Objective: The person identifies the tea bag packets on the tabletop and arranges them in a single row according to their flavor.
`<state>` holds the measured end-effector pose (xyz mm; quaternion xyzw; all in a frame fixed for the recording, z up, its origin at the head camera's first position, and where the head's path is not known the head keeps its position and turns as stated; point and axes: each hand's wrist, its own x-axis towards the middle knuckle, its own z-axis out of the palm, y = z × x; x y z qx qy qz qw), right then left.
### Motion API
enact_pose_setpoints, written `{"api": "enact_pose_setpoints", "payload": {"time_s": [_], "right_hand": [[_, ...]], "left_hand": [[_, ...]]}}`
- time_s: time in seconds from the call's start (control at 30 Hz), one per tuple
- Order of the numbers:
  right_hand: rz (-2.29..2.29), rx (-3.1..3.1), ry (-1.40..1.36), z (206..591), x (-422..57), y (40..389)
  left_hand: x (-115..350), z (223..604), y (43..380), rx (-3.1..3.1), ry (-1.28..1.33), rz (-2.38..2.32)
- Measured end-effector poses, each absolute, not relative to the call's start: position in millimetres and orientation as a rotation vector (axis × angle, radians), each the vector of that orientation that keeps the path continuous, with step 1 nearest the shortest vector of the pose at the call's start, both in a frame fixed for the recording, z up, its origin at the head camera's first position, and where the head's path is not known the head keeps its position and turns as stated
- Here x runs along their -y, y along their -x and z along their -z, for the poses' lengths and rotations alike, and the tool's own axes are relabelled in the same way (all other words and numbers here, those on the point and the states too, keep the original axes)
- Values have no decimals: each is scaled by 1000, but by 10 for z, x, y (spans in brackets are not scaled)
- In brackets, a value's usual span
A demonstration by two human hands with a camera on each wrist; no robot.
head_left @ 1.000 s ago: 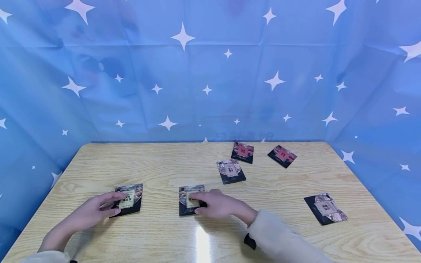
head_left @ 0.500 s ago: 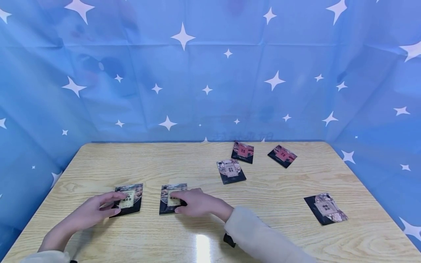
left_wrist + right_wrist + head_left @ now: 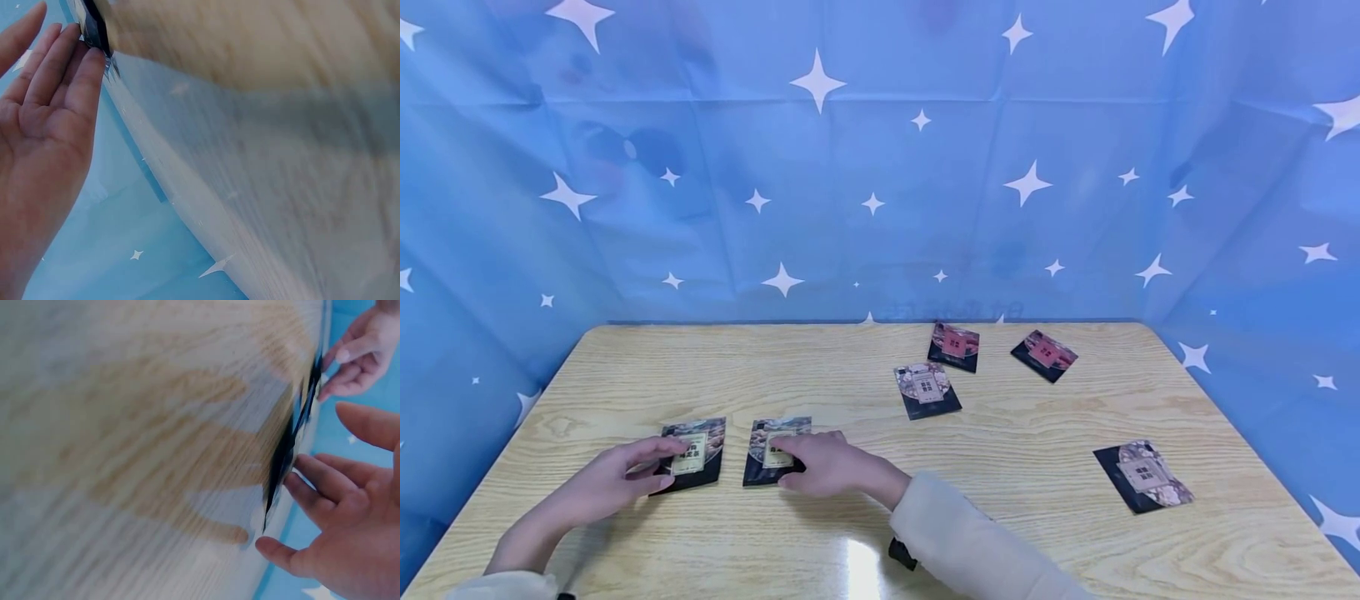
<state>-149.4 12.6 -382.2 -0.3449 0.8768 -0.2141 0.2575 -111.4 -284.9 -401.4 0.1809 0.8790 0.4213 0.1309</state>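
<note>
Two flat, dark tea sachets with pale yellow labels lie side by side at the left of the table. My left hand (image 3: 606, 479) rests relaxed fingertips on the left sachet (image 3: 703, 471), covering its left part. In the left wrist view, this hand's fingers (image 3: 53, 75) are nearly straight against the sachet's edge. My right hand (image 3: 831, 467) touches the other yellow-labelled sachet (image 3: 760, 475) from its right side, index finger on the label. In the right wrist view, the right fingers (image 3: 331, 481) are extended along that sachet's face. A narrow strip of table separates the two sachets.
Toward the back right lie two red-labelled sachets (image 3: 953, 346) (image 3: 1045, 356). A pink-labelled sachet (image 3: 927, 392) sits just in front of one, and another pink-labelled sachet (image 3: 1142, 477) lies far right. A blue star-patterned cloth (image 3: 880, 242) stands behind the wooden table (image 3: 1015, 450).
My right hand has slid its yellow-labelled sachet leftward across the table, closer to the left one. The left hand and the other sachets have stayed in place.
</note>
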Motion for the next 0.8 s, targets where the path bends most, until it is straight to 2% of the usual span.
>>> {"api": "enact_pose_setpoints", "payload": {"time_s": [0.8], "right_hand": [[605,-2341,892,3792,-114,1489]], "left_hand": [[2857,4000,1138,-2541,-441,-1192]]}}
